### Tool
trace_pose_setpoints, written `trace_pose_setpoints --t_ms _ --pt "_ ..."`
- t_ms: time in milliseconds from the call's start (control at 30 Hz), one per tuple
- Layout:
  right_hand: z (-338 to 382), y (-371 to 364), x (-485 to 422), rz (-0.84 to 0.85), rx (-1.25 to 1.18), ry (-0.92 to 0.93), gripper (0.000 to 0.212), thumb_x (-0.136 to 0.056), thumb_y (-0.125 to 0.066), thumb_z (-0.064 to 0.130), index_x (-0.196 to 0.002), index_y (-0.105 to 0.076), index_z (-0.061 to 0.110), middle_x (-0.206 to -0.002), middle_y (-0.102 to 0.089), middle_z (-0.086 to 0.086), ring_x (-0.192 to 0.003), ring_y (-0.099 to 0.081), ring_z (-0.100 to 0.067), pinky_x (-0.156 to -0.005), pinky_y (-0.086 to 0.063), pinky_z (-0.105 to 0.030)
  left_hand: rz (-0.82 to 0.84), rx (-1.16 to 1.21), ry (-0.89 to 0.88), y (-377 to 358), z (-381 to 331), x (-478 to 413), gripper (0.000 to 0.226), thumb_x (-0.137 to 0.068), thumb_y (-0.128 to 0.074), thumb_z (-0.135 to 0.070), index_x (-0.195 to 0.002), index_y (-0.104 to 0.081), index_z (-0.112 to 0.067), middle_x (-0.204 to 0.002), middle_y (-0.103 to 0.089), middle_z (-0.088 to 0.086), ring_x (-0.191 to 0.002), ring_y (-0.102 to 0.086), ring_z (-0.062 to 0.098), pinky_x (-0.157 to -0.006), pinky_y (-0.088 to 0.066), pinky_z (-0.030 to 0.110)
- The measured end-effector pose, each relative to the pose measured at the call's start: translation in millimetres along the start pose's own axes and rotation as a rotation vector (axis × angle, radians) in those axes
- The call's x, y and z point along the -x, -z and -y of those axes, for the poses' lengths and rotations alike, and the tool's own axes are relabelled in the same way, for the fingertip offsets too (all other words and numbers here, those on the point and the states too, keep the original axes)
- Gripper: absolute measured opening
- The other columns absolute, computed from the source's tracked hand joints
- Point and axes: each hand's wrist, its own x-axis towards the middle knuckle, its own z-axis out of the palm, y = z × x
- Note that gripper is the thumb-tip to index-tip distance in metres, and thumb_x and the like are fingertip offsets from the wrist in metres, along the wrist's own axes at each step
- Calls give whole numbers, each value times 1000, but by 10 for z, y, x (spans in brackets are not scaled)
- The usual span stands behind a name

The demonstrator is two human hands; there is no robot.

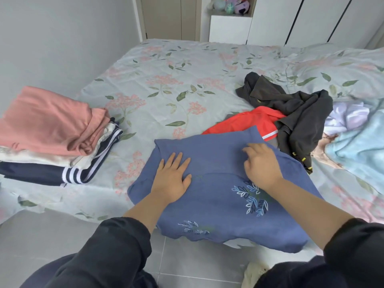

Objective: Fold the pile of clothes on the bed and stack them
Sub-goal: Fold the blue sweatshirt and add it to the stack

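Observation:
A blue garment (218,204) with embroidered leaves lies partly folded at the near edge of the bed, its lower part hanging over the edge. My left hand (172,177) rests flat on its left side, fingers apart. My right hand (261,163) presses on its upper right part with fingers curled against the cloth. A stack of folded clothes (52,136) sits at the left, a pink piece on top, white and navy striped ones below. The unfolded pile lies to the right: a red garment (249,121), a dark grey one (295,115), and light blue cloth (359,146).
The bed (166,80) has a floral sheet. A grey wall runs along its left side. White wardrobes and a shelf with plush toys (232,5) stand behind. Grey floor tiles (187,267) lie below the bed edge.

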Motion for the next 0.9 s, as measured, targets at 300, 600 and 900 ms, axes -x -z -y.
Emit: trace_pose_setpoints --t_ms 300,600,900 --pt "-360 -246 -97 363 140 -141 51 -101 -32 36 -147 -33 14 -157 -22 -2 -146 -13 -16 -116 -3 -45 -116 1 107 176 -68 -82 50 -101 -20 -44 -139 -47 -25 -144 -47 -2 -139 -31 21 -118 -6 45" --pt "45 -362 -526 398 113 197 61 -98 -36 23 -153 -9 20 -160 5 -3 -147 6 -21 -116 7 -44 37 -23 -9 249 -7 -807 55 -102 -28 -27 -153 -8 -20 -161 -3 2 -147 5 24 -118 -3 48" --pt "-358 -239 -1218 694 282 51 82 -74 -73 27 -144 -29 18 -137 -46 -9 -129 -37 -30 -109 -21 -48 329 182 48 683 462 -1150 55 -78 -77 -34 -124 -55 -15 -119 -56 5 -114 -51 27 -87 -39 32"
